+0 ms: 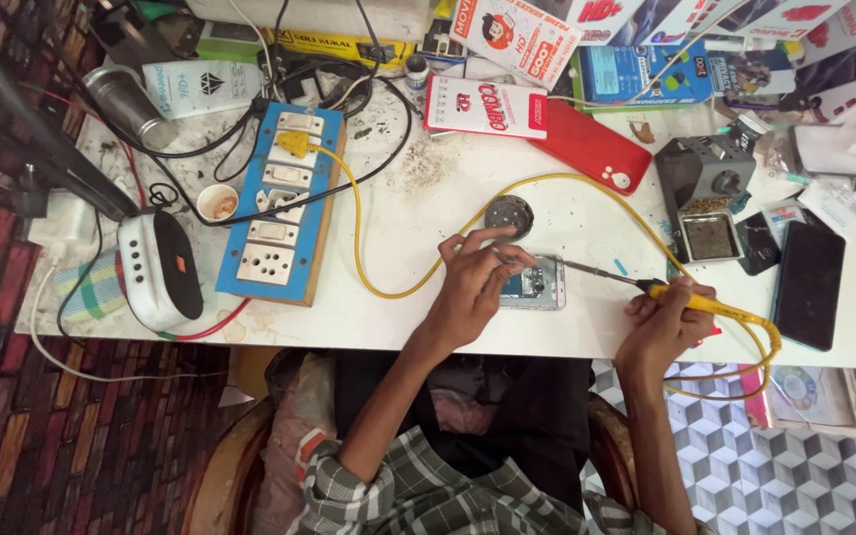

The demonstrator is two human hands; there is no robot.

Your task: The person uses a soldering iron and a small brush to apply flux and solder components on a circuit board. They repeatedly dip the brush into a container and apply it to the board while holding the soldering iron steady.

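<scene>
An opened phone (537, 282) lies on the white table (428, 307) near its front edge, its insides showing. My left hand (476, 287) rests on its left side, with thumb and forefinger pinching a thin wire-like piece over it. My right hand (668, 319) grips the yellow handle of a soldering iron (618, 276). The iron's metal tip points left and reaches the phone's right edge. Its yellow cable (388, 287) loops across the table to a blue switchboard (281, 203).
A soldering iron stand (705, 198) with a sponge tray sits to the right, a black phone (808, 285) beside it. A red phone (591, 147), printed boxes (517, 40) and a round tin (509, 214) lie further back. A white speaker (156, 267) sits at the left edge.
</scene>
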